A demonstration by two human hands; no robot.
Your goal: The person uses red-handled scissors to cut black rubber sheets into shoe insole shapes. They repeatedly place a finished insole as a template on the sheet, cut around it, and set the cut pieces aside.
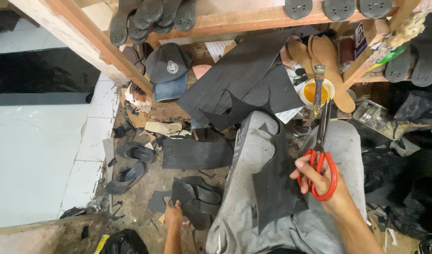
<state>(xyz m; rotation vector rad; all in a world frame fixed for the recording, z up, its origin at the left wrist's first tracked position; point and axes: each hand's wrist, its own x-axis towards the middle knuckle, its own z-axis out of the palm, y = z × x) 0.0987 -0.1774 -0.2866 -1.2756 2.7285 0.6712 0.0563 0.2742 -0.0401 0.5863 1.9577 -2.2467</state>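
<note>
Right hand point(319, 176) has its fingers through the red-handled scissors point(322, 155), blades pointing up and away. A black rubbery sheet point(274, 183) lies draped over the grey-trousered lap point(244, 164), so it looks floppy and fairly light, probably grippy rather than slick; best pinched at an edge close to where you're cutting. Left hand point(173, 214) is down on the floor, fingers closing on a pile of cut black sole pieces point(197, 197). Glue pot point(315, 93) with a brush sits up ahead.

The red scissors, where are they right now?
In the head view, the red scissors are in the right hand, over the person's lap beside a black rubber sheet, their blades pointing up toward the glue pot.
</note>
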